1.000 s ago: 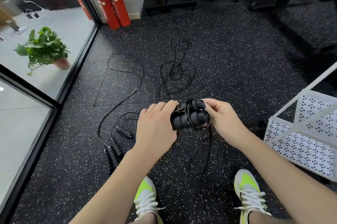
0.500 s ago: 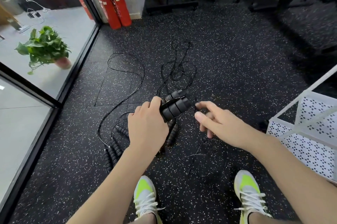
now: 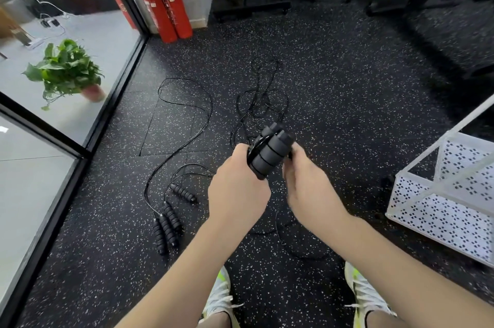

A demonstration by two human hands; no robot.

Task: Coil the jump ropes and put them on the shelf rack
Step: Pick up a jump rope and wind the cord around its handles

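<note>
The left hand (image 3: pixel 238 188) gripped the bundled jump rope handles (image 3: pixel 270 154), fingers curled round the lower end; the bundle was tilted w/ its upper end pointing up and to the right. Several turns of black cord were wrapped round the handles. The right hand (image 3: pixel 310 188) was at the right side of the bundle, fingers curled and touching it near the top; whether it pinched cord or handle could not be told (blurred). A loose length of cord (image 3: pixel 291 245) hung below the hands and lay in a loop on the floor (image 3: pixel 347 74) between the two shoes.

More jump ropes lay uncoiled on the floor: approx. four ribbed black handles (image 3: pixel 168 223) grouped to the left of the left forearm, their cords (image 3: pixel 197 119) running away in wide curves, plus a tangle of thin cord (image 3: pixel 262 98) just beyond the hands.

The white perforated shelf rack (image 3: pixel 443 210) stood at the right edge, well apart from the bundle. Two red fire extinguishers (image 3: pixel 165 4) stood against the far wall. A potted plant (image 3: pixel 66 71) was behind the glass partition at left.
</note>
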